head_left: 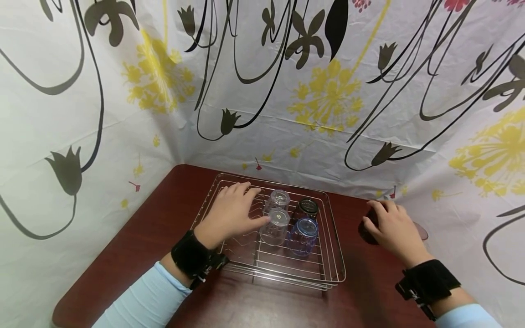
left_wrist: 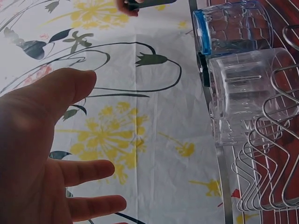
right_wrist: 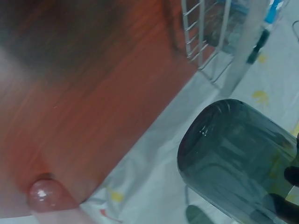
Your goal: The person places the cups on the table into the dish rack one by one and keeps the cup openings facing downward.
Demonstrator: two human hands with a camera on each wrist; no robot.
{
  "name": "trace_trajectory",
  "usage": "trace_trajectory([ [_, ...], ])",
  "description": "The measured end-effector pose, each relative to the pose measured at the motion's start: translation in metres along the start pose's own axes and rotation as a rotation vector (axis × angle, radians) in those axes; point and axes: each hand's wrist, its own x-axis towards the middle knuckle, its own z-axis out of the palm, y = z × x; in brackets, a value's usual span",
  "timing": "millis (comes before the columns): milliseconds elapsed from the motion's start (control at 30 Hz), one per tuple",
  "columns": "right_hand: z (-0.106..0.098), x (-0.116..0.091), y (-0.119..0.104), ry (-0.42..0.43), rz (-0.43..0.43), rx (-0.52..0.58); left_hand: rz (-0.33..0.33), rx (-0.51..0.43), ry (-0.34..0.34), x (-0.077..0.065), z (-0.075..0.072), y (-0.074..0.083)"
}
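Observation:
My left hand (head_left: 230,210) hovers over the left part of the wire dish rack (head_left: 283,279), fingers spread and holding nothing. Its thumb appears close to the front clear glass (head_left: 274,230); whether they touch cannot be told in the head view, but the left wrist view shows them apart. Behind that glass is another clear glass (head_left: 280,198). A dark glass (head_left: 308,208) and a blue glass (head_left: 303,237) stand beside them, all upside down. Right of the rack, my right hand (head_left: 395,230) grips a dark tinted glass (right_wrist: 238,158), seen large in the right wrist view.
A pinkish glass (head_left: 421,231) is on the dark red table (head_left: 164,237), partly behind my right hand. Wavy wire dividers (left_wrist: 266,154) line the rack's left side. A flower-patterned curtain (head_left: 262,91) closes off the back and sides.

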Motion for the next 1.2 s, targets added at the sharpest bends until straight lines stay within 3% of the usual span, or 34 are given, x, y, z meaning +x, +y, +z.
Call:
trace_trajectory([
  [600,-0.003,0.032,-0.057,0.042,-0.159,0.029,0.018,0.036,-0.02,0.006,0.007,0.011],
  [1200,-0.003,0.045,-0.1,0.019,-0.229,0.087,0.068,0.012,-0.036,0.004,0.013,0.022],
])
